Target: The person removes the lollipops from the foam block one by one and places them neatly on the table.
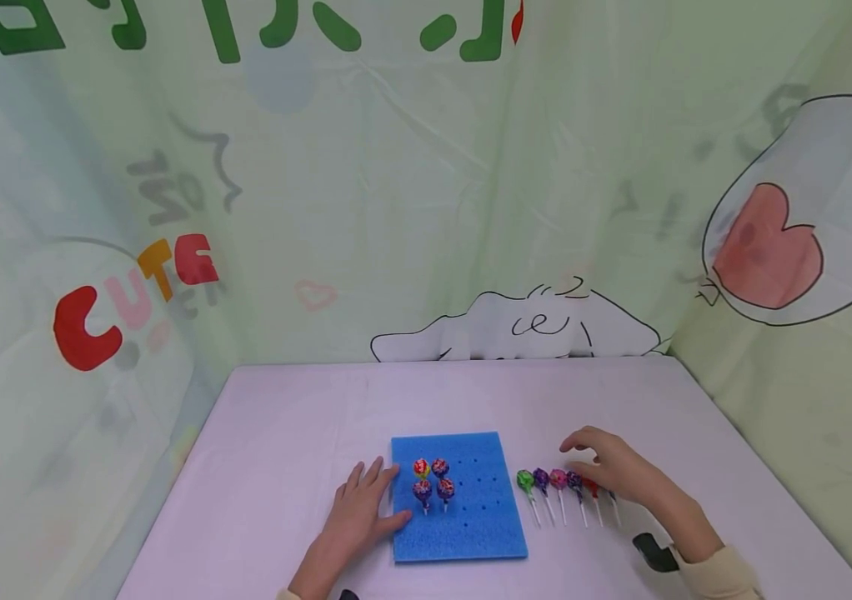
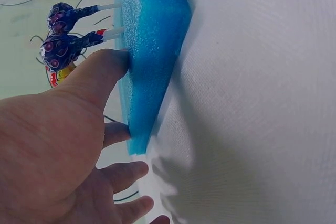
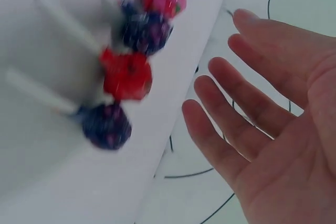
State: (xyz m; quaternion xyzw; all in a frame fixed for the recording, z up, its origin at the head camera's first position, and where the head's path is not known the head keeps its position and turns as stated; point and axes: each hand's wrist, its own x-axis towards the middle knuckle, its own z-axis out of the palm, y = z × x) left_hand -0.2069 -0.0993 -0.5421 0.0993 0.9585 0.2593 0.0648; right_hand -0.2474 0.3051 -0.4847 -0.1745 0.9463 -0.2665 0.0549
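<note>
The left hand [image 1: 357, 511], fingers spread, touches the foam [image 1: 463, 543] at lower centre, while above the lollipops [image 1: 558, 479] at lower right the relaxed, empty right hand [image 1: 618, 469] might scatter them by brushing low.

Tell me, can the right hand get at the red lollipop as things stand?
Probably yes: the right hand is near and holds nothing, and the right wrist view shows nothing between it and the red lollipop. The dark lollipops on either side might crowd the pinch.
</note>
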